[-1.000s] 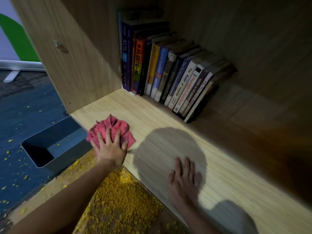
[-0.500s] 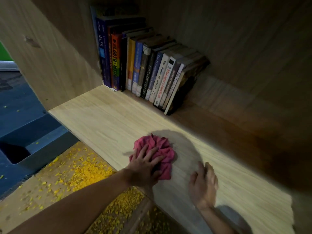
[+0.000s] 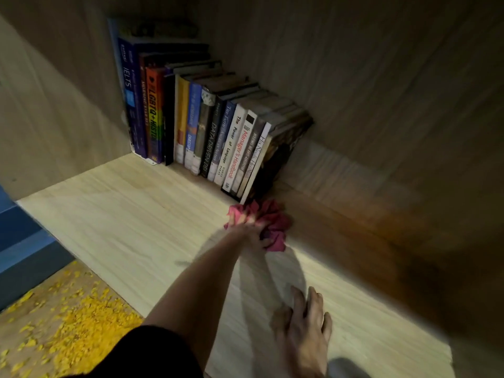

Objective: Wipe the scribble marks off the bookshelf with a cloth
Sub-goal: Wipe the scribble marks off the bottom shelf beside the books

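Pale bookshelf board shows no scribbles I can make out, so the wiping looks nearly done, though its dark right end may hide some. At frame centre, just beside the books, the left hand is on the pink cloth, its grip too blurred to tell. The right hand lies flat on the board at lower right.

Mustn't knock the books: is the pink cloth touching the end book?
Cannot tell. Head view: the pink cloth reaches the lower corner of the end book, but motion blur hides contact or gap.

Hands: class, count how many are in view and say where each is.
2. The left hand is on the pink cloth by the books; the right hand rests flat on the shelf nearer the front.
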